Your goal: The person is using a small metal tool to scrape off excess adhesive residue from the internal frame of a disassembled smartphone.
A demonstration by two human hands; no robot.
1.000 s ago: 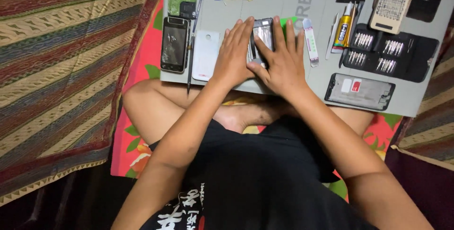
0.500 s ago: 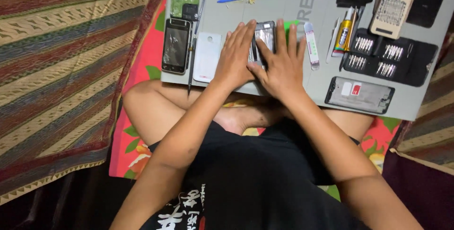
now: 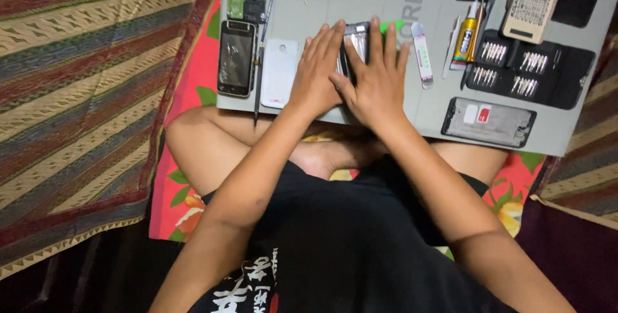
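Head view: the grey work mat (image 3: 418,104) lies across my crossed legs, the largest thing here. My left hand (image 3: 317,75) and right hand (image 3: 376,78) lie flat side by side at its near edge, fingers (image 3: 372,36) stretched out, gripping nothing, pressing down on a dark opened phone (image 3: 356,37). Left of them lie a white back cover (image 3: 279,71) and a black phone (image 3: 236,57). Right sit a bit set (image 3: 531,68), a phone frame (image 3: 488,122) and a glue tube (image 3: 466,36).
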